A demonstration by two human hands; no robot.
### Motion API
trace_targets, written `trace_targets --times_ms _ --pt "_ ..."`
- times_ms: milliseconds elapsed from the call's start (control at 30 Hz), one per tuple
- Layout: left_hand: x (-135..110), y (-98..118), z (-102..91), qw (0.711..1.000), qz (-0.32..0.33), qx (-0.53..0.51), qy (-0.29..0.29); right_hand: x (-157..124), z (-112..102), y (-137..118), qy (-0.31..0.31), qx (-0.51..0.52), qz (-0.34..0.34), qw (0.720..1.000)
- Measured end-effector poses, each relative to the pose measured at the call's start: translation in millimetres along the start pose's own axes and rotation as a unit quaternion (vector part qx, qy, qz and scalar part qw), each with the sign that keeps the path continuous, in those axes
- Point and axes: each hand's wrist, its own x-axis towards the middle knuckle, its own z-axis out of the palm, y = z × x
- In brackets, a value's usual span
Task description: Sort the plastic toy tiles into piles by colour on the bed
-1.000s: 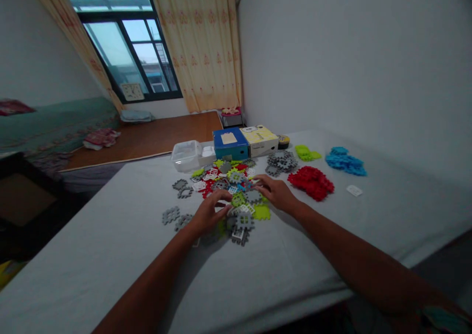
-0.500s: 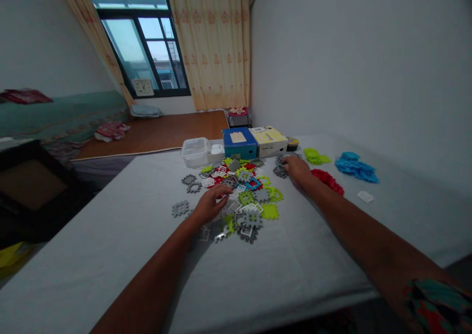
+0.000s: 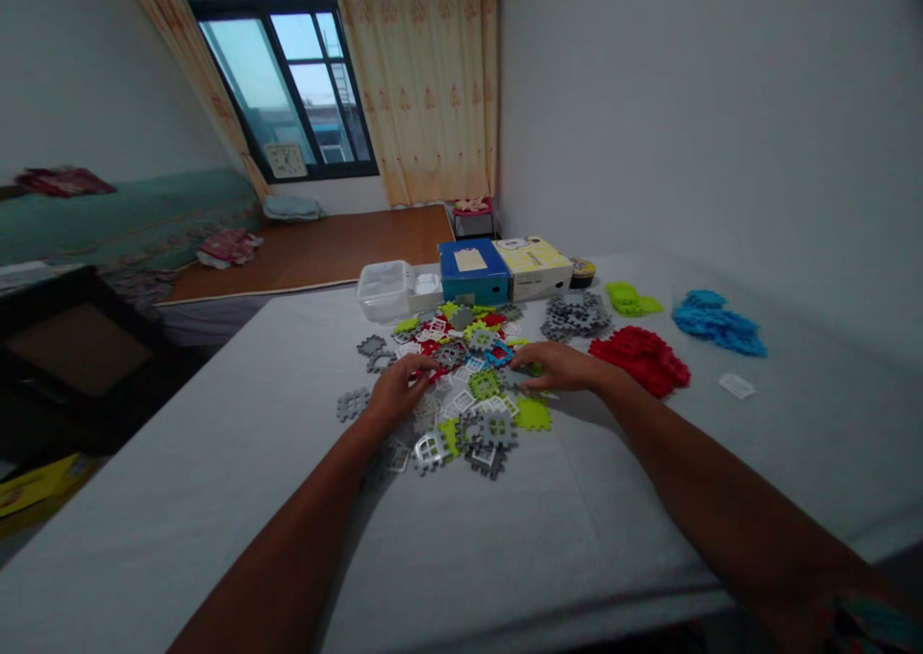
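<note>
A mixed pile of flat toothed interlocking plastic tiles lies on the white cloth, in grey, lime green, white, red and blue. At the pile's left side, my left hand [image 3: 395,390] is closed, with a red interlocking tile [image 3: 436,375] at its fingertips. Across from it, my right hand [image 3: 559,366] reaches into the pile's right edge, thumb and fingers apart, near a blue square-frame tile [image 3: 498,353] and a lime green tile [image 3: 534,414]. What lies under its fingers is partly hidden. A green tile with openings [image 3: 485,383] rests between the two hands.
Sorted heaps of grey tiles [image 3: 575,315], red tiles [image 3: 640,359], lime tiles [image 3: 632,299] and blue tiles [image 3: 719,322] stand to the right. Behind the pile are a clear plastic box [image 3: 385,289], a blue box [image 3: 472,274] and a yellow box [image 3: 534,267].
My right hand has left the grey heap and come back left to the mixed pile. The left hand has shifted slightly left, and a red tile now shows at its fingertips.
</note>
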Motion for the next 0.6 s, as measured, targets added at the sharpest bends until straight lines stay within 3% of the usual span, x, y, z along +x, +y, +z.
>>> trace_targets --times_ms 100,200,367,500,600 --pt "0.5 -4.0 1.5 1.0 -0.009 0.006 -0.006 -1.6 1.1 1.3 0.027 -0.014 0.03 0.999" --pt "0.7 -5.9 2.8 1.0 -0.006 0.016 -0.015 0.3 -1.4 7.9 0.108 -0.07 0.087 0.988" --pt "-0.2 -1.5 3.1 0.999 0.014 0.032 -0.026 -0.9 -14.3 43.9 0.27 -0.114 0.212 0.932" --pt "-0.4 1.5 4.7 0.998 0.014 0.053 -0.042 -5.4 -20.3 66.8 0.291 -0.117 0.294 0.903" --pt "-0.7 1.2 4.9 0.996 0.017 0.073 -0.049 -6.9 -16.9 61.0 0.315 -0.125 0.266 0.902"
